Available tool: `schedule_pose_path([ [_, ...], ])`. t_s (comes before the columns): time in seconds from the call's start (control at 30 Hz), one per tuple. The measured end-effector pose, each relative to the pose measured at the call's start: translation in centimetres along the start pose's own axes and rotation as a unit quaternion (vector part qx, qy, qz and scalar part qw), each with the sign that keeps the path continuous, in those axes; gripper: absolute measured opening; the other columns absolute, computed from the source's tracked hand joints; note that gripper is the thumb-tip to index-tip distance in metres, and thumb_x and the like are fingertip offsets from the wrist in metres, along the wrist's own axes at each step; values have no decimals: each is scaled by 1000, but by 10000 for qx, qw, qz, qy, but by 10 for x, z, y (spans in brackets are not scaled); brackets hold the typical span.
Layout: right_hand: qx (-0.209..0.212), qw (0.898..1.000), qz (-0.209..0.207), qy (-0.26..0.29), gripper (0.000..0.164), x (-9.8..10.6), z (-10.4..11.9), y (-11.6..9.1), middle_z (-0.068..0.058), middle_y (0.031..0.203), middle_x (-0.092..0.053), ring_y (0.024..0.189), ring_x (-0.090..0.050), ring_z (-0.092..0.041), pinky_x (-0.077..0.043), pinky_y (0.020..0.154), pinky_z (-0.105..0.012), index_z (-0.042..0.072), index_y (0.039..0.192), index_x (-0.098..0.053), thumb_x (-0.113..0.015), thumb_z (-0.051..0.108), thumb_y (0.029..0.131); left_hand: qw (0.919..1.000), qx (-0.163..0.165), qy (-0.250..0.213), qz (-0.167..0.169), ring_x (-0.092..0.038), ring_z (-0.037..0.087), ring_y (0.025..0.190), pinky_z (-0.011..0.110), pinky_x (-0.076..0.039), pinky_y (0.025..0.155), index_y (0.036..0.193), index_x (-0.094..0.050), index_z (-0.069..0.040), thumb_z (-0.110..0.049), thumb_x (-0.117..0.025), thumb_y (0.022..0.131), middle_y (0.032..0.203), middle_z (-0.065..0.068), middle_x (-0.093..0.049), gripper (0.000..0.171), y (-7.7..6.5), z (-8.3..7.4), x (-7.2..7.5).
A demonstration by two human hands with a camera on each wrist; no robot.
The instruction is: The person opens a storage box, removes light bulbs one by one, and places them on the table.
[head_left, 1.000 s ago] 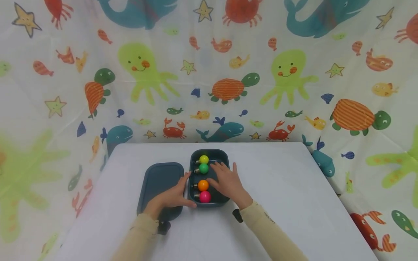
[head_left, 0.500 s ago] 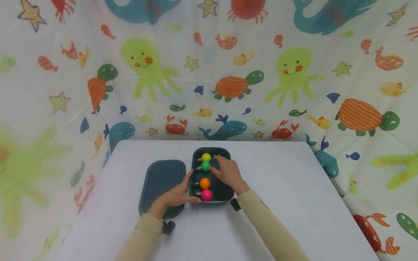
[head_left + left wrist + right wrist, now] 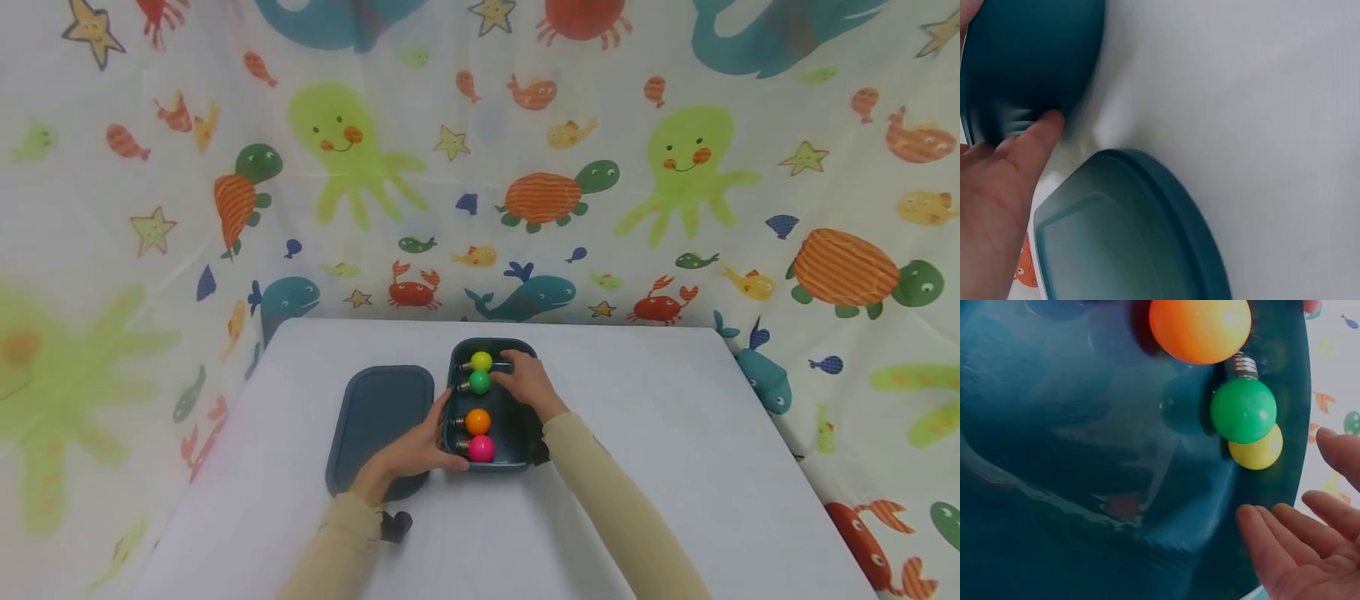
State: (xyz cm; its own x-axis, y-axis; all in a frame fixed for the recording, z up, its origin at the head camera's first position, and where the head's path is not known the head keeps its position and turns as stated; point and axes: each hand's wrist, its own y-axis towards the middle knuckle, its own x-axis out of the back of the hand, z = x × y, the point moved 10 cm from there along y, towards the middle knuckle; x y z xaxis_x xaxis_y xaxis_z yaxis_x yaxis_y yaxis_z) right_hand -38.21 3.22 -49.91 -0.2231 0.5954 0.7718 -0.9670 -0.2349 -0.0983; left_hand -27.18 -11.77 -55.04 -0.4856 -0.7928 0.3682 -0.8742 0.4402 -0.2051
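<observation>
A dark teal box point(image 3: 510, 446) holds a yellow bulb point(image 3: 482, 361), a green bulb point(image 3: 480, 382), an orange bulb point(image 3: 477, 422) and a pink bulb point(image 3: 482, 449), in a column along its left side with screw bases pointing left. My left hand point(image 3: 411, 452) spreads around the box's near left corner, thumb at the front rim and fingers along the left wall. Over the far right of the box, my right hand point(image 3: 529, 382) has its fingertips close to the yellow and green bulbs. In the right wrist view its fingers point(image 3: 1266, 544) are extended and hold nothing.
A matching flat lid point(image 3: 390, 408) lies on the white table point(image 3: 630, 417) left of the box, partly under the left hand and forearm. Behind the table hangs a curtain point(image 3: 480, 208) printed with sea animals. Each wrist wears a small black camera point(image 3: 396, 527).
My right hand has moved from over the box's middle to its far end, beside the yellow and green bulbs. The left hand stays at the box's corner, and the bulbs keep their places.
</observation>
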Motion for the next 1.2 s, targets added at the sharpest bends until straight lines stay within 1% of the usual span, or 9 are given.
schedule_pose_path([
  [0.17, -172, 9998, 30, 121, 51, -1, -3, 7, -16, 138, -56, 123, -53, -33, -39, 108, -47, 1, 136, -55, -67, 28, 93, 9998, 29, -193, 2, -31, 35, 142, 52, -30, 112, 156, 9, -17, -24, -81, 81, 163, 17, -5, 117, -1, 0, -1],
  [0.37, -275, 9990, -9, 353, 49, -8, -6, 14, -18, 134, -58, 118, -57, -32, -43, 105, -45, -3, 133, -56, -66, 25, 94, 9998, 81, -187, 6, -33, 35, 141, 53, -30, 112, 156, 7, -18, -27, -82, 81, 162, 17, -8, 117, -2, 1, -1],
  [0.47, -307, 9984, -97, 471, 48, -9, -7, 17, -20, 132, -59, 116, -58, -33, -44, 103, -45, -5, 131, -57, -66, 25, 94, 9998, 84, -204, 24, -33, 36, 141, 53, -30, 112, 156, 8, -19, -27, -81, 81, 162, 17, -9, 117, -2, 1, -1],
  [0.6, -428, 9958, -228, 776, 50, -13, -10, 21, -21, 132, -59, 118, -57, -34, -45, 102, -46, -6, 129, -58, -67, 26, 92, 9999, 119, -122, -5, -38, 35, 139, 53, -31, 112, 156, 8, -20, -29, -81, 81, 162, 17, -13, 117, -2, 3, -1],
  [0.73, -409, 9948, -423, 826, 50, -18, -13, 27, -22, 129, -61, 119, -57, -36, -45, 101, -46, -7, 126, -60, -68, 28, 91, 9999, 141, -69, -44, -39, 34, 138, 54, -31, 111, 156, 8, -20, -31, -82, 80, 161, 17, -15, 118, -3, 4, -1],
  [0.9, -456, 9937, -554, 866, 50, -21, -11, 31, -23, 128, -61, 117, -58, -36, -46, 101, -47, -8, 125, -61, -69, 28, 91, 9998, 94, -168, -7, -36, 33, 139, 53, -31, 112, 156, 8, -18, -29, -81, 81, 162, 16, -11, 118, -3, 2, -2],
  [0.97, -462, 9935, -567, 867, 50, -22, -10, 32, -24, 127, -61, 115, -59, -36, -46, 100, -47, -9, 125, -61, -69, 28, 91, 9998, 88, -190, -7, -36, 33, 140, 53, -31, 112, 156, 8, -19, -28, -81, 81, 162, 16, -11, 118, -3, 3, -2],
  [1.1, -460, 9938, -574, 834, 46, -26, -9, 33, -22, 120, -65, 102, -62, -33, -50, 95, -45, -8, 121, -63, -68, 28, 92, 9998, 101, -194, -27, -36, 33, 140, 52, -31, 112, 156, 8, -20, -29, -81, 81, 162, 15, -11, 118, -3, 4, -2],
  [1.2, -464, 9936, -593, 837, 41, -28, -9, 34, -19, 111, -68, 90, -61, -30, -52, 89, -43, -6, 116, -66, -67, 27, 92, 9996, 122, -241, -22, -36, 33, 140, 51, -31, 112, 156, 8, -20, -28, -81, 81, 162, 15, -11, 117, -3, 3, -2],
])
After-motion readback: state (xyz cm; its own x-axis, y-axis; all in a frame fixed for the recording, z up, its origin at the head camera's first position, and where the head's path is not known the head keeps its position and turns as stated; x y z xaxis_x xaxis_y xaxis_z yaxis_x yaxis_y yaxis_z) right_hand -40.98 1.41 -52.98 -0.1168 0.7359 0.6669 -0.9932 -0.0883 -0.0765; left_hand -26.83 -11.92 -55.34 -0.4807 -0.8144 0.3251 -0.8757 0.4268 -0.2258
